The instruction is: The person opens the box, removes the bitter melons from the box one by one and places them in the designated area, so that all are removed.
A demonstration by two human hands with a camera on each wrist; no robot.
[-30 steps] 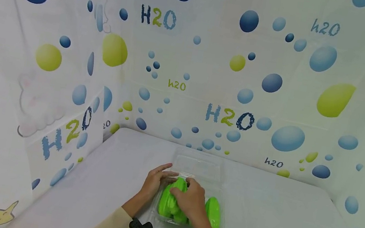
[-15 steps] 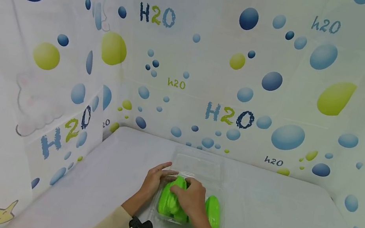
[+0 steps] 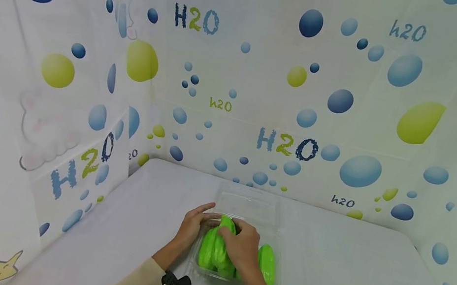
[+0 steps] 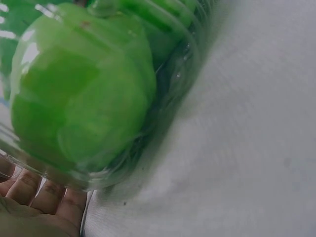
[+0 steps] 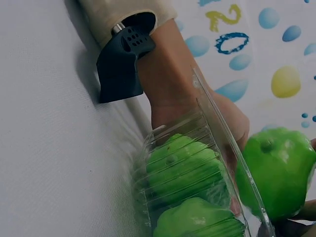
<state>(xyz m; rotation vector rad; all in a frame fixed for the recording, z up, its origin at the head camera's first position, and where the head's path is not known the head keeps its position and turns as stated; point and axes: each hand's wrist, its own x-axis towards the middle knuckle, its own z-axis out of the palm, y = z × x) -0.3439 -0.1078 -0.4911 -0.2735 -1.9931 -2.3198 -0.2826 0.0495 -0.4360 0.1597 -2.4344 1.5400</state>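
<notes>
A clear hinged plastic box (image 3: 214, 276) holds several bright green, glossy, lobed vegetables; one vegetable (image 3: 266, 265) lies at its right side. My right hand (image 3: 244, 247) reaches over the box, thumb and fingers curled round another lobed vegetable (image 5: 274, 168), which shows above the box rim in the right wrist view. My left hand (image 3: 190, 228) rests at the box's left far side, its fingers extended toward the rim. In the left wrist view, its fingers (image 4: 49, 195) lie close against the outside of the clear wall, with a green vegetable (image 4: 84, 94) behind the plastic.
The clear lid (image 3: 247, 208) stands open at the far side of the box. A white cloth covers the table (image 3: 338, 269). Behind and to the left hang white curtains (image 3: 259, 92) printed with blue and green dots and H2O lettering.
The vegetable in my right hand has shifted slightly up and right, with the hand moving along. My left hand stays at the box.
</notes>
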